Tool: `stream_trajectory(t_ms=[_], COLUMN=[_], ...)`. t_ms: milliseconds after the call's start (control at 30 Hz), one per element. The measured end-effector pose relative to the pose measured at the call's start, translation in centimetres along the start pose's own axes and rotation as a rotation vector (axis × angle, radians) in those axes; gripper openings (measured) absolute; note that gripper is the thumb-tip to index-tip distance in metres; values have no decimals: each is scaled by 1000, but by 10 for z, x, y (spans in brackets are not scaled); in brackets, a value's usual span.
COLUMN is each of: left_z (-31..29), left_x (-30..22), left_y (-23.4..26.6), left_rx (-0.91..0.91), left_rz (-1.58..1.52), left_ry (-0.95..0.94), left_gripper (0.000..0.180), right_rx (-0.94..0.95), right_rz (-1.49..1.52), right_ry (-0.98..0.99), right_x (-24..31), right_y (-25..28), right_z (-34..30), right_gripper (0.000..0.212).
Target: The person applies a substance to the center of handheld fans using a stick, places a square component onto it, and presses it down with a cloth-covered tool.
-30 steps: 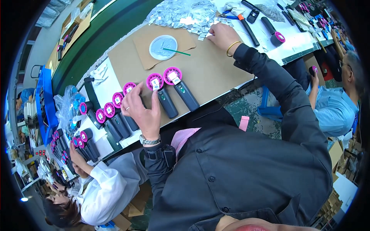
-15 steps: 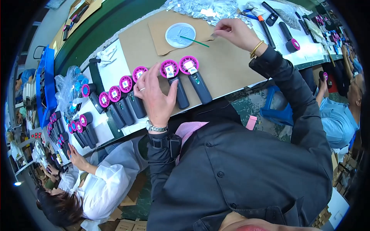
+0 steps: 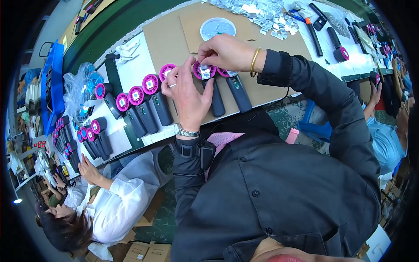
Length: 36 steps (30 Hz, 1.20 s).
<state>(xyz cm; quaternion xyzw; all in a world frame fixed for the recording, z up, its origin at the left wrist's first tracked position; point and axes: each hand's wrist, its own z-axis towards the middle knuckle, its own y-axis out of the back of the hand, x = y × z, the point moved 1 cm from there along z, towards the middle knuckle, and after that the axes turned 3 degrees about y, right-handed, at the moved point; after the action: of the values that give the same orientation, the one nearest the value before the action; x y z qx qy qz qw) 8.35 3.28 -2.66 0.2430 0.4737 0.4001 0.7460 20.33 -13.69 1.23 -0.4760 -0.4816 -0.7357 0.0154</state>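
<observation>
My right hand (image 3: 227,52) pinches a small silver square piece (image 3: 204,67) over the pink round head of a dark-handled device (image 3: 217,102), apparently a handheld fan. Beside that head is my left hand (image 3: 187,91), its thumb and forefinger spread around the near edge; the fingers look apart, with the thumb beside the handle. Another such fan (image 3: 239,94) lies just to the right, its head partly behind my right hand. Several more fans (image 3: 150,84) with small square pieces at their centres line up to the left.
Beyond my right hand, a round white dish (image 3: 218,29) sits on cardboard (image 3: 190,28). Loose silver squares (image 3: 277,28) are heaped at the far side. An orange-and-black tool (image 3: 313,37) lies at the right. A co-worker in white (image 3: 124,192) sits at the left.
My right hand has come left and nearer, from beside the dish to the fan head by my left hand. It now covers most of the green stick. The view has shifted slightly.
</observation>
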Motion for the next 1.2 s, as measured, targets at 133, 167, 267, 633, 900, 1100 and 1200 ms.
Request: stream_trajectory(t_ms=[133, 167, 267, 633, 900, 1100, 1200], left_z=[-2, -2, 0, -1, 1, 6, 4], left_x=[4, 4, 3, 6, 5, 7, 8], left_y=[-2, -3, -4, -5, -5, -6, -7], left_rx=[0, 0, 0, 15, 37, 20, 22], left_rz=[-10, -15, -14, -35, -72, -88, -73], left_ry=[8, 11, 8, 46, 49, 9, 15], left_gripper=[81, 81, 81, 81, 73, 70, 67], right_rx=[38, 37, 47, 64, 101, 207, 228], right_rz=[-20, -20, -68, -264, -196, -185, -232], right_ry=[-5, -10, -32, -36, -196, -288, -265], right_x=[2, 3, 6, 12, 6, 3, 0], right_y=[-2, -1, -1, -6, -6, 0, -2], right_z=[1, 1, 4, 10, 24, 38, 43], right_gripper=[14, 14, 13, 11, 25, 41, 41])
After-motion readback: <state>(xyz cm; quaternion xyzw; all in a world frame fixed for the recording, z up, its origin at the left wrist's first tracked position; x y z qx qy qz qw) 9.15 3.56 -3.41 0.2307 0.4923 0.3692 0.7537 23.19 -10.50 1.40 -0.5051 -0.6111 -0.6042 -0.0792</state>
